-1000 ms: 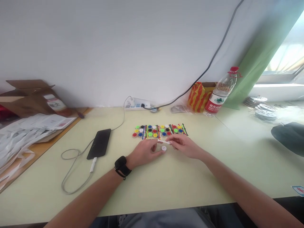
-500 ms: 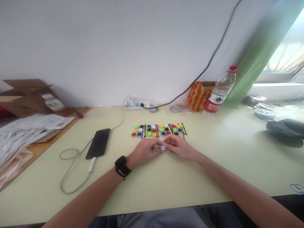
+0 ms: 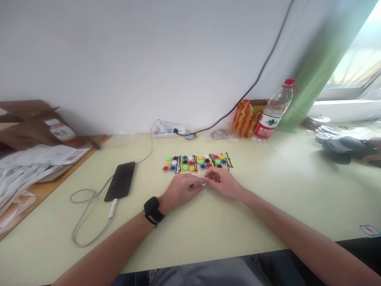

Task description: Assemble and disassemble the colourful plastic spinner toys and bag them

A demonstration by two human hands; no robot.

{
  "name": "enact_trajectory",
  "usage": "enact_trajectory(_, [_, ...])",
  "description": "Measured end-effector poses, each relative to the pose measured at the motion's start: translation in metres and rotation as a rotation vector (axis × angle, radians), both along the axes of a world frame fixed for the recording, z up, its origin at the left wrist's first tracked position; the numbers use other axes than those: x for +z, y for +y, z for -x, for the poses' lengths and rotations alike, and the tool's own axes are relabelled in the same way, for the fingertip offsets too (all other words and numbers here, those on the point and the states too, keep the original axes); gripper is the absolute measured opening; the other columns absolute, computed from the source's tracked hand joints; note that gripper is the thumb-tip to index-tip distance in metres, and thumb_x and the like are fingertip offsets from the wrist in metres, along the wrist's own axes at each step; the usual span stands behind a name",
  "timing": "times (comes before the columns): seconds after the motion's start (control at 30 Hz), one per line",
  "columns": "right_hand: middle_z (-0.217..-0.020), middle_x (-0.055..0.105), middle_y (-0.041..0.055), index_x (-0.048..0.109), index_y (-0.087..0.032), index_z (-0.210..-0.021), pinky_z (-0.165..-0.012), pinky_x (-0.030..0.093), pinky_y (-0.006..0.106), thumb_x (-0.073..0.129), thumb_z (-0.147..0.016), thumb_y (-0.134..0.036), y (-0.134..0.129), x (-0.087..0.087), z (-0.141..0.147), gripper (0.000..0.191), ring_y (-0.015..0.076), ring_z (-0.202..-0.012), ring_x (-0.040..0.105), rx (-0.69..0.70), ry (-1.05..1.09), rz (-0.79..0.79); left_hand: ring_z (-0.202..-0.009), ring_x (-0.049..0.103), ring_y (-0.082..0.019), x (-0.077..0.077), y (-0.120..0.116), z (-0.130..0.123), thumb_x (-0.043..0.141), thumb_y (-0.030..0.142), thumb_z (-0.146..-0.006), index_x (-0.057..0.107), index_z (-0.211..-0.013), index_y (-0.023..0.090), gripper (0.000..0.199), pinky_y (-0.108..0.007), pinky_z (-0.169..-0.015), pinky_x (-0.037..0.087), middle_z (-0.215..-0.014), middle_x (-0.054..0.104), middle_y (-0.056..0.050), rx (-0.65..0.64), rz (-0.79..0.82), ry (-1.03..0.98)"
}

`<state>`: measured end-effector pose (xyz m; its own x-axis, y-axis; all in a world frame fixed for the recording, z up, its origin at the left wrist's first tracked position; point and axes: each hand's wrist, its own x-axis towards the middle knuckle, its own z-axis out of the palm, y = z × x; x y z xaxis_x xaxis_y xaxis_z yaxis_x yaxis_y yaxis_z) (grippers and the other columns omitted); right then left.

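My left hand (image 3: 182, 188), with a black watch on its wrist, is closed, thumb and forefinger pinching a small white round plastic piece (image 3: 204, 183). From the other side my right hand (image 3: 224, 182) meets it, fingertips pinched together on the edge of the same piece. Fingers cover most of it. Just beyond both hands lie several small round discs (image 3: 185, 167) in red, blue, yellow, green, white and black. Thin coloured plastic sticks (image 3: 229, 159) lie in bunches between the groups of discs.
A phone (image 3: 120, 181) on a charging cable lies to the left. Behind are a power strip (image 3: 168, 130), a striped bag (image 3: 245, 119) and a water bottle (image 3: 272, 113). White packets (image 3: 44, 161) fill the far left. A blurred dark object (image 3: 342, 149) and stacked metallic discs (image 3: 316, 121) are right.
My hands have drawn slightly closer, and the thin white stem seen by my left fingers is now hidden. The dark object at the right has shifted up and left. The view has shifted slightly.
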<state>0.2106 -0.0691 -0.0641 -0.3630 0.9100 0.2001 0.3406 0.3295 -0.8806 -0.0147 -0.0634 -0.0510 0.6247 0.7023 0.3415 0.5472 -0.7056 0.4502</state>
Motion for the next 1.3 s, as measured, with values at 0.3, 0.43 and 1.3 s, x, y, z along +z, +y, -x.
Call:
enact_trajectory(0.3, [-0.087, 0.064, 0.0008, 0.062, -0.021, -0.091, -0.063, 0.041, 0.027, 0.051, -0.094, -0.017, -0.004, 0.003, -0.003, 0.012, 0.0148, -0.073, 0.054, 0.048, -0.137, -0.133, -0.101, 0.068, -0.021, 0.002, -0.003, -0.005, 0.070, 0.028, -0.091, 0.070, -0.091, 0.025, 0.003, -0.034, -0.088, 0.053, -0.109, 0.075, 0.000, -0.028, 0.122, -0.088])
enact_trajectory(0.43, [-0.091, 0.067, 0.0019, 0.063, -0.021, -0.098, -0.064, 0.043, 0.028, 0.051, -0.094, -0.017, -0.007, 0.004, -0.003, 0.013, 0.0148, -0.072, 0.055, 0.047, -0.174, -0.117, -0.102, 0.067, -0.023, 0.002, -0.005, -0.006, 0.073, 0.031, -0.089, 0.067, -0.089, 0.024, 0.009, -0.037, -0.089, 0.054, -0.114, 0.073, -0.002, -0.017, 0.102, -0.066])
enact_trajectory(1.3, [-0.057, 0.024, -0.0059, 0.031, -0.022, -0.057, -0.054, 0.021, 0.029, 0.054, -0.097, -0.059, -0.014, 0.035, -0.018, 0.060, 0.0109, -0.054, 0.023, 0.069, 0.038, 0.139, -0.101, 0.064, -0.022, 0.004, -0.003, -0.001, 0.066, 0.033, -0.097, 0.068, -0.113, 0.025, 0.018, -0.038, -0.086, 0.053, -0.108, 0.071, -0.005, 0.132, -0.037, -0.315])
